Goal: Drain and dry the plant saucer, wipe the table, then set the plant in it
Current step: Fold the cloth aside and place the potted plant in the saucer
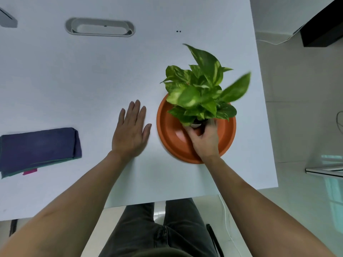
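Observation:
An orange round plant saucer (pixel 168 127) lies on the white table (pixel 92 80) near its right edge. A leafy green plant (pixel 200 89) in a small pot stands inside the saucer; the leaves hide most of the pot. My right hand (pixel 204 140) grips the pot at its base, over the saucer's middle. My left hand (pixel 131 129) lies flat on the table just left of the saucer, fingers spread, holding nothing.
A folded dark blue cloth (pixel 39 147) with teal and pink layers beneath lies at the table's left. A grey oval cable slot (pixel 100 26) sits at the far side. The table's right edge runs close by the saucer; the floor and a white cable lie beyond.

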